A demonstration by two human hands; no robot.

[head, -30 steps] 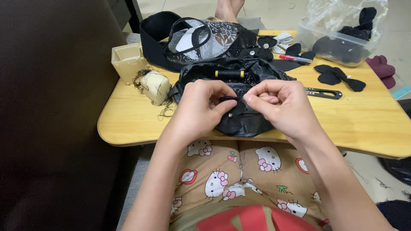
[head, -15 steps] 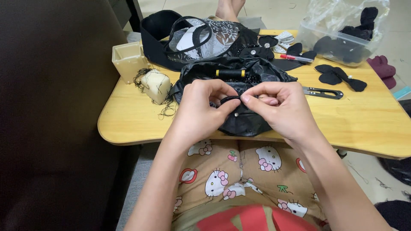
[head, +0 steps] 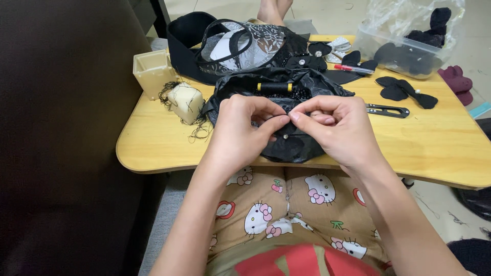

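Observation:
My left hand (head: 244,128) and my right hand (head: 335,128) meet fingertip to fingertip over a small black fabric piece (head: 289,145) at the near edge of a low wooden table (head: 424,143). Both pinch something tiny between thumb and forefinger, too small to make out. The fabric piece lies on a crumpled black plastic bag (head: 279,89) that also carries a spool of black thread (head: 274,87). A small pale bead shows on the fabric just under my fingers.
A cream foam block stuck with pins (head: 185,102) and a cream square cup (head: 152,71) stand at the table's left. Black thread snips (head: 387,110), black bow shapes (head: 404,91), a red pen (head: 353,68) and a clear plastic tub (head: 409,48) lie to the right. Black lace items (head: 240,46) sit behind.
My fingertips have drawn closer together over the black fabric piece; the hands have barely shifted otherwise.

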